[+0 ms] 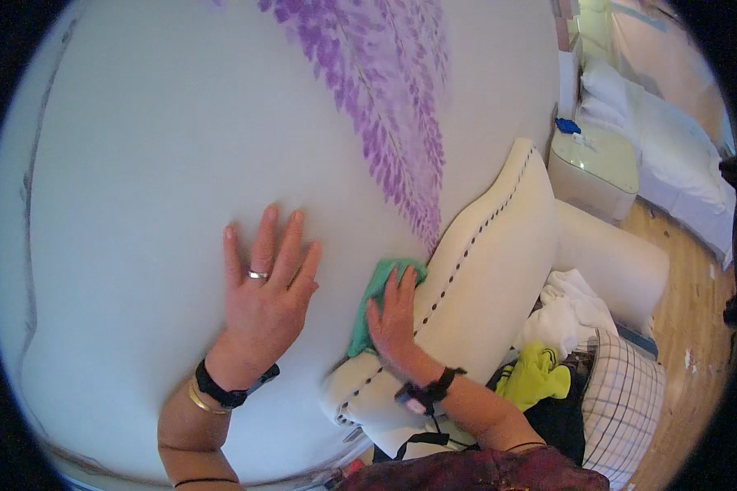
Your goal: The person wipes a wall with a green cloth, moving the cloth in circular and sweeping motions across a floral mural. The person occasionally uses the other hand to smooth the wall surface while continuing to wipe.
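My left hand (264,310) lies flat against the pale wall (147,184), fingers spread and nothing in it. It wears a ring, and a black band and a gold bracelet circle the wrist. To its right, my right hand (396,313) presses a folded green cloth (368,307) onto the wall, close to the top edge of a cream padded backrest (491,264) lined with dark studs. Just above the cloth, the lower tip of a purple hanging-flower design (399,166) on the wall comes down to the backrest.
Clothes lie heaped beyond the backrest: a white garment (568,313), a yellow-green one (534,377) and a checked cushion (623,405). A cream bedside cabinet (596,159) carries a blue item (567,126). White bedding (669,141) and wood flooring (688,307) are at right.
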The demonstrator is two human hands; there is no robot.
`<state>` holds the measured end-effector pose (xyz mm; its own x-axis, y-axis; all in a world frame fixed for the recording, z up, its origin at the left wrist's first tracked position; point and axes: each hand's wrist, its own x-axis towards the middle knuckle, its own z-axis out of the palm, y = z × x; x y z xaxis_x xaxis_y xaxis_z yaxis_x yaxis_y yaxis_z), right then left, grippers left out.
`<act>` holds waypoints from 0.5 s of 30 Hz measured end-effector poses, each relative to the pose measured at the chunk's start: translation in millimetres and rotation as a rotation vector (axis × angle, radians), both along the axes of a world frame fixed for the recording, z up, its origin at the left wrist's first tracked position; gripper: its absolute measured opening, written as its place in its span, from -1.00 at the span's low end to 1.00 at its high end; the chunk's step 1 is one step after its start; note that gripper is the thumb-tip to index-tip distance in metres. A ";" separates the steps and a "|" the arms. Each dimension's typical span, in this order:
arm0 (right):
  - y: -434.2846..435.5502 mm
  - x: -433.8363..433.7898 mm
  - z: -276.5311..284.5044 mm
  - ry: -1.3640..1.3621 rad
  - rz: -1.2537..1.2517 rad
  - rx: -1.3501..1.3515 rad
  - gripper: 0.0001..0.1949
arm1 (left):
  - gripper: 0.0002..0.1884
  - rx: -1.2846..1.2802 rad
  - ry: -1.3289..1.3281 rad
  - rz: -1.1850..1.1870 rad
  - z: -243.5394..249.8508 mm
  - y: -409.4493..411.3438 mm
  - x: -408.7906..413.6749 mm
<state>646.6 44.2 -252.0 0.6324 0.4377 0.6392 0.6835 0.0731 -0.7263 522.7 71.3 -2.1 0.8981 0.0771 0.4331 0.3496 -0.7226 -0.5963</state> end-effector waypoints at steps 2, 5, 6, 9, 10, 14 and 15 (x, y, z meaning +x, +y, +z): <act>-6.5 -18.8 -1.2 -0.071 0.044 -0.012 -0.27 | -0.39 0.013 0.002 -0.002 0.4 0.2 -2.4; -6.4 -21.5 12.8 -0.172 0.056 0.010 -0.26 | -0.38 0.012 0.009 -0.013 1.2 2.1 -4.4; -4.2 -15.6 20.4 -0.223 0.035 0.026 -0.26 | -0.38 0.009 0.012 -0.009 1.3 1.3 -4.4; 4.5 16.3 51.9 -0.327 -0.016 0.055 -0.26 | -0.38 0.011 0.001 -0.030 1.0 3.1 -2.1; 8.8 28.4 64.8 -0.350 -0.023 0.063 -0.26 | -0.38 0.014 -0.002 -0.033 0.8 3.1 -3.3; 29.9 78.6 116.5 -0.297 -0.103 0.159 -0.29 | -0.37 0.005 0.000 -0.020 -0.2 4.8 -6.4; 33.8 91.7 129.6 -0.284 -0.125 0.194 -0.30 | -0.36 0.002 -0.001 -0.023 -1.3 5.7 -5.5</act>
<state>738.3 78.0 -122.5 0.4585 0.2215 0.8607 0.8685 0.0937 -0.4868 517.3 77.0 -3.5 0.8993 0.0556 0.4337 0.3331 -0.7296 -0.5972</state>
